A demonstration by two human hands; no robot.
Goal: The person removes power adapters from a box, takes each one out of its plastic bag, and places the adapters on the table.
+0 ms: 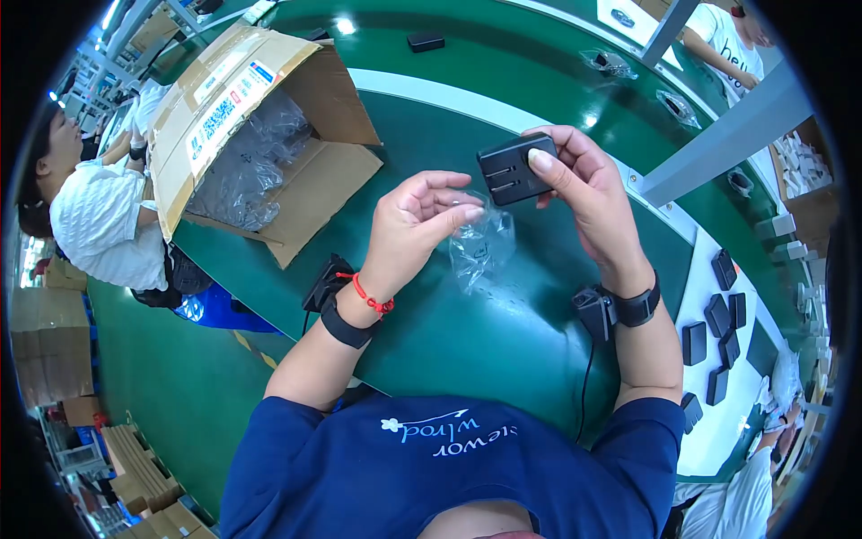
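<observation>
My right hand (584,184) grips a black plug-in power adapter (514,169), thumb on its face. Two flat metal prongs show on the side toward me. To its left, my left hand (417,220) pinches the upper edge of a small clear plastic bag (485,251) between thumb and fingers. The bag hangs crumpled just below the adapter, over the green table (431,337); I cannot tell whether anything touches inside its mouth. Both wrists wear black straps with small black devices, and a red cord bracelet (370,296) circles the left one.
At the left, a tipped cardboard box (350,171) holds many clear bags (251,171). Several black adapters (716,316) lie on a white surface at the right. Beyond the table runs a green conveyor belt (503,40) carrying bagged items. A grey post (718,135) slants at the right; co-workers sit nearby.
</observation>
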